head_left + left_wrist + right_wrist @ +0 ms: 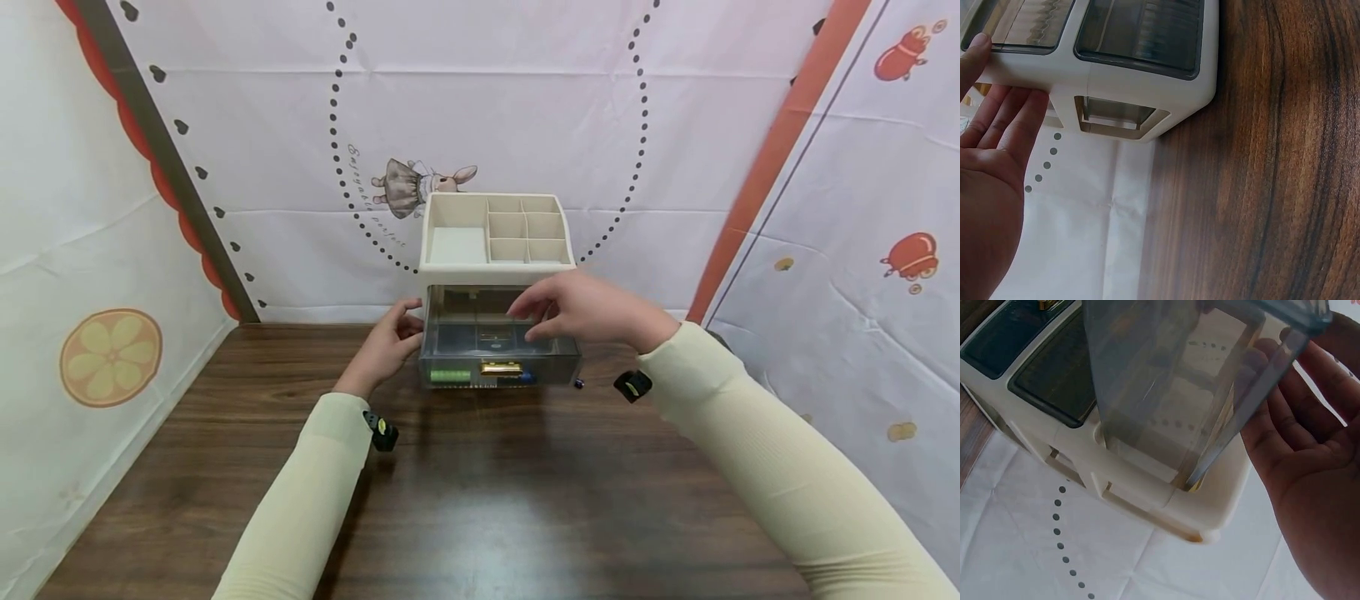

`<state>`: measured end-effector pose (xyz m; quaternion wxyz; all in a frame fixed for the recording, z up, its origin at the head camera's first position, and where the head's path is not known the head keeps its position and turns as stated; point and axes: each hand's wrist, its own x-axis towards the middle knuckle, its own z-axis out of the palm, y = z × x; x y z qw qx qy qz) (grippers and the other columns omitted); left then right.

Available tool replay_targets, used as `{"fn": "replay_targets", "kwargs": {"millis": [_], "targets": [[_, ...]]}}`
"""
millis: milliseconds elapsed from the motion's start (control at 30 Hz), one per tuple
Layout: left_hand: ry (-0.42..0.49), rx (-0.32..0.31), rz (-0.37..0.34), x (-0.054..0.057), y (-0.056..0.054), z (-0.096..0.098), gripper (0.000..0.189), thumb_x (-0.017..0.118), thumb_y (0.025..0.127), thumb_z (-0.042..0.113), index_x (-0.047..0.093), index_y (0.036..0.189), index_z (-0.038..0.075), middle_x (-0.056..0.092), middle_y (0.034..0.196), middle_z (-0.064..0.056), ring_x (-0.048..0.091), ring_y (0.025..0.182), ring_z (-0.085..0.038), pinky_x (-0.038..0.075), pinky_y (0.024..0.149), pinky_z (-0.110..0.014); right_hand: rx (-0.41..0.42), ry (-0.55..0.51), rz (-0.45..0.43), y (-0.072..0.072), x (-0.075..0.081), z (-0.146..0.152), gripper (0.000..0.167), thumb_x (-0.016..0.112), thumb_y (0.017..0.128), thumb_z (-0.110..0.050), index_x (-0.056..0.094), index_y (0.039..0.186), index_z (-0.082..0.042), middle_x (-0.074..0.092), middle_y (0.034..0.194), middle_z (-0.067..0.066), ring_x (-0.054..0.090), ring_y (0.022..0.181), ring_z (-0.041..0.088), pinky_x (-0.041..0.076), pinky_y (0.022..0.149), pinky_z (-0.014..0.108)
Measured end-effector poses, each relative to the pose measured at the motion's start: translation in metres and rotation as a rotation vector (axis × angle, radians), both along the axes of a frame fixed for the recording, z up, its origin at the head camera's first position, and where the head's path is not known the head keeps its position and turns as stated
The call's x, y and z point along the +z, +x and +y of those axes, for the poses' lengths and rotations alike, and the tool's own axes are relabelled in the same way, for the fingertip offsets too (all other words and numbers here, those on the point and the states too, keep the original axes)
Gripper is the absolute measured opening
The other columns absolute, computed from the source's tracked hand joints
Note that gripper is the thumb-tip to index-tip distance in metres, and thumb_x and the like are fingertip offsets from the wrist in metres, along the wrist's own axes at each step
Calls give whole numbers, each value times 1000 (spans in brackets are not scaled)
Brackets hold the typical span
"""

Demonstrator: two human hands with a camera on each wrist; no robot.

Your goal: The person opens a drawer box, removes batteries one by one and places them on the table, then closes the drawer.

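A cream desktop organizer has its top smoky see-through drawer pulled out, a gold handle on the front. My left hand grips the organizer's left side; in the left wrist view its thumb lies at a drawer panel while the fingers reach round the side wall. Over the drawer's right edge, my right hand reaches with thumb and index finger apart, nothing visible between them. The right wrist view has its fingers beside the clear drawer wall, fingertips partly behind it.
Something green and something blue show through the drawer front. A tiny dark object lies on the wooden table right of the drawer. Divided compartments top the organizer. A printed white cloth hangs close behind.
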<state>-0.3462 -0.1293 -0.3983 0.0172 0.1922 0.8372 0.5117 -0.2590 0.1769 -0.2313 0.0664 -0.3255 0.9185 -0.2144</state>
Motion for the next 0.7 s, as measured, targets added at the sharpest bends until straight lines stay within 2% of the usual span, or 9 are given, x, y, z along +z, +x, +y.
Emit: {"fn": "replay_targets", "kwargs": {"millis": [267,400,567,700], "targets": [[-8,8,12,-1,0,0,53,57,99,16,35,146,21,60,119,-16,61,111,-30,51,90,-46,34,56,-55,-5,0,-9,33,76,84,-17,70,116,-15,71,108,3,65,91,9,54,81,31],[-10,8,11,0,2,0,53,56,99,16,35,147,21,60,120,-16,61,112,-30,51,90,-46,59,79,-100,-8,1,-15,26,76,83,-14,72,109,-12,72,106,4,66,90,9,54,80,30],[-9,5,12,0,2,1,54,57,99,15,34,147,19,60,120,-17,60,113,-31,51,91,-46,85,111,-151,-12,-2,-20,16,75,84,-11,73,99,-10,72,93,-2,66,84,8,54,77,28],[-6,6,13,1,2,1,53,58,98,15,35,146,19,60,120,-16,61,113,-31,52,91,-46,93,134,-169,-15,-5,-24,12,73,84,-8,72,95,-12,71,91,-4,65,84,8,54,76,27]]}}
